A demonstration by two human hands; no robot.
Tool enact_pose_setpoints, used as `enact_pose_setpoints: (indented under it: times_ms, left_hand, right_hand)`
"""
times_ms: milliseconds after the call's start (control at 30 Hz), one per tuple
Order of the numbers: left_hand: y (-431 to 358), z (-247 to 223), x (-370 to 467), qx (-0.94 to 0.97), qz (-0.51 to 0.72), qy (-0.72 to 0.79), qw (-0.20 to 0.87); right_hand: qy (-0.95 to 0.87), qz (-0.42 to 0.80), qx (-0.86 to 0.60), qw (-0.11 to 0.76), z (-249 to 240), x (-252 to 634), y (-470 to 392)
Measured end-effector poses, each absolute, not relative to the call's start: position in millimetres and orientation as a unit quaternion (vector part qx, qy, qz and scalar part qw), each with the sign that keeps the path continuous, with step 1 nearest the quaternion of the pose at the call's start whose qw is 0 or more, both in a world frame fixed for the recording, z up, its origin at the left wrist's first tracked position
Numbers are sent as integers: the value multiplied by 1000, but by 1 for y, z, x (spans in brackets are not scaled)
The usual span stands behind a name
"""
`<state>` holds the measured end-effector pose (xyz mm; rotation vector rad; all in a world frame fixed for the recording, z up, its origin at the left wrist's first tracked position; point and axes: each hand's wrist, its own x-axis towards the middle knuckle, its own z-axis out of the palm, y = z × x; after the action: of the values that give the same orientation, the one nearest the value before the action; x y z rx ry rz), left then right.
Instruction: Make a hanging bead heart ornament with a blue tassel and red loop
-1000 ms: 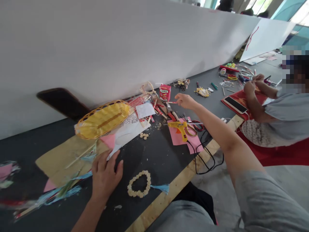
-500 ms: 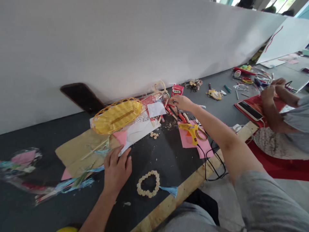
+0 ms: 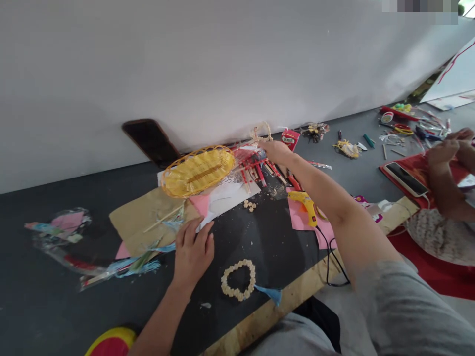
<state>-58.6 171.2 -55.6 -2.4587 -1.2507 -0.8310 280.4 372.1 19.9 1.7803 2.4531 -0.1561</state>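
My right hand (image 3: 278, 152) reaches into a pile of red-and-wood sticks (image 3: 256, 173) near the wall. Its fingers are bent together; what they grip is hidden. A white paper piece (image 3: 249, 148) shows beside the fingertips. Flat on the dark table, my left hand (image 3: 193, 252) holds nothing, fingers spread, its tips by a pink and white paper (image 3: 202, 203). In front of me lies a heart-shaped ring of small pale wooden pieces (image 3: 238, 280) with a blue tassel (image 3: 270, 293). Several small wooden flower pieces (image 3: 250, 204) sit near the sticks.
A yellow basket (image 3: 198, 171) stands beside a leaning phone (image 3: 151, 141). The yellow glue gun (image 3: 304, 205) rests on pink paper, its cord hanging over the wooden edge (image 3: 245, 326). Blue tassels (image 3: 143, 264) lie left. Another person's hands (image 3: 445, 151) are at far right.
The white paper that lay over the sticks has shifted toward the wall, baring more red sticks. My right hand has moved slightly left among them. The view has turned; my left hand stays resting.
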Motion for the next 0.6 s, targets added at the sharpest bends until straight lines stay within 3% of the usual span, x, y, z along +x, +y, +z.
enact_pose_setpoints:
  times_ms: [200,600]
  left_hand:
    - [171,-55,-57,-848,-279,-435,119]
    - [169,-54,-58,-840,-276,-457,101]
  right_hand:
    - [822,-50,562,78,32,288,377]
    - [813,-29,580,43,0,191,455]
